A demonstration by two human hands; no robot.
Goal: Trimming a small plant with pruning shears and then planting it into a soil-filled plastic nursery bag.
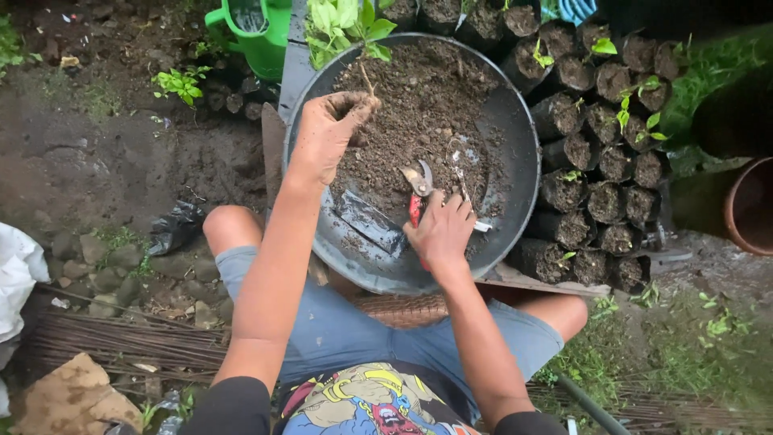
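Note:
My left hand (326, 133), smeared with dirt, pinches the thin stem of a leafy green seedling (346, 28) and holds it over the soil (423, 105) in a wide dark metal basin (519, 189). My right hand (440, 229) grips red-handled pruning shears (418, 189), their short blades pointing up over the soil. The basin rests in front of my knees. A flattened black plastic bag (370, 221) lies on the basin's near inner wall, between my two arms.
Several black soil-filled seedling bags (596, 145) are stacked to the right of the basin, a few with small sprouts. A green watering can (258, 32) stands at the top left. A terracotta pot (749, 205) sits at the right edge. Bare soil and stones lie to the left.

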